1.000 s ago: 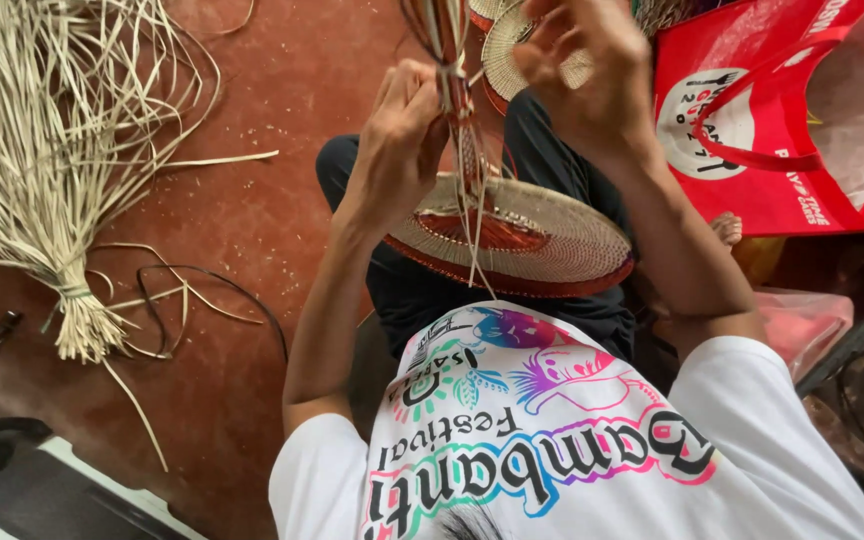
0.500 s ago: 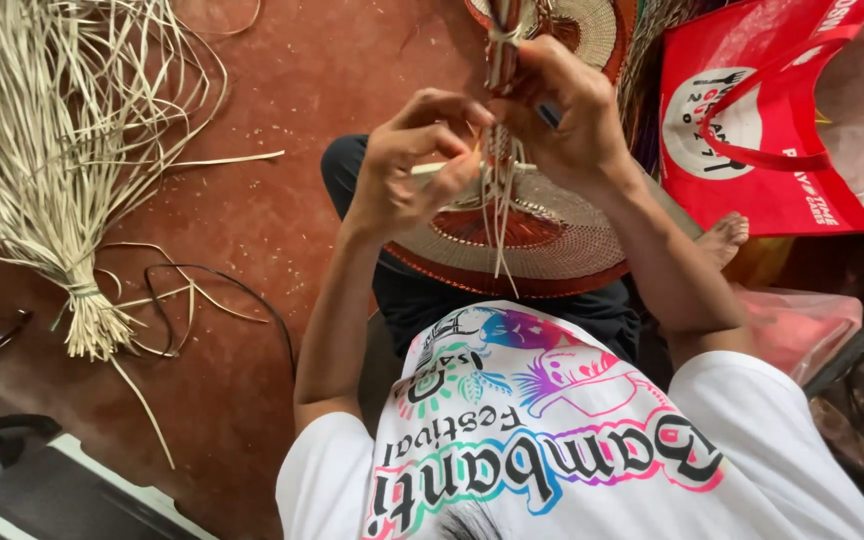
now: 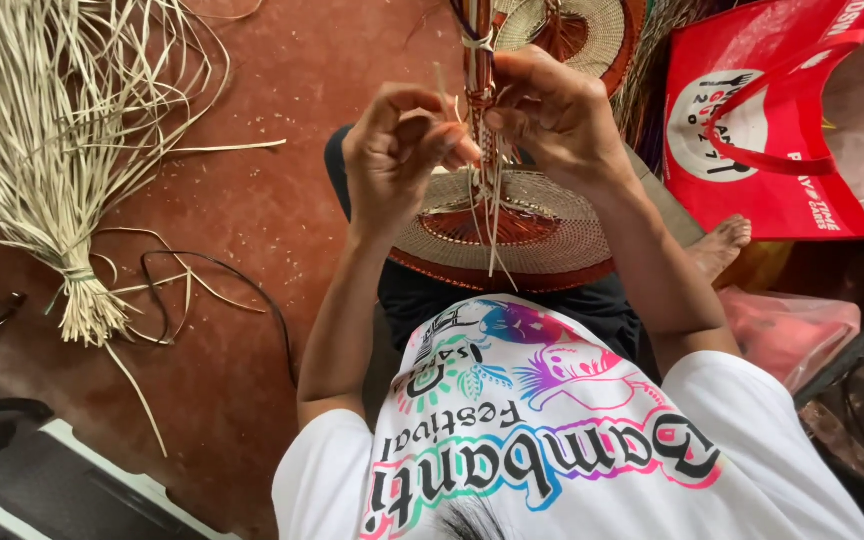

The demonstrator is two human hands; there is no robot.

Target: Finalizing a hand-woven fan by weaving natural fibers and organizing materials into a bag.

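We held a woven fan (image 3: 507, 225) on our lap, its round, straw-coloured blade lying flat with a red-brown centre and a red rim, and its handle (image 3: 479, 70) standing up between our hands. Loose pale strips (image 3: 492, 215) hung from the handle down over the blade. Our left hand (image 3: 397, 150) was curled just left of the handle, its fingertips pressed together on a thin pale strip. Our right hand (image 3: 552, 110) was closed around the handle from the other side — thumb and fingers gripping it just below a pale binding.

Behind the handle lay a second woven fan (image 3: 577, 30), partly hidden. To our right sat a red shopping bag (image 3: 752, 130) with looped handles, and nearer us a pink plastic bag (image 3: 802, 325); our bare foot (image 3: 720, 245) showed between them. On the reddish floor (image 3: 252, 220) to our left lay a tied bundle of straw strips (image 3: 52, 150) — fanned out wide — with a dark cord (image 3: 217, 275) curling just beside it.
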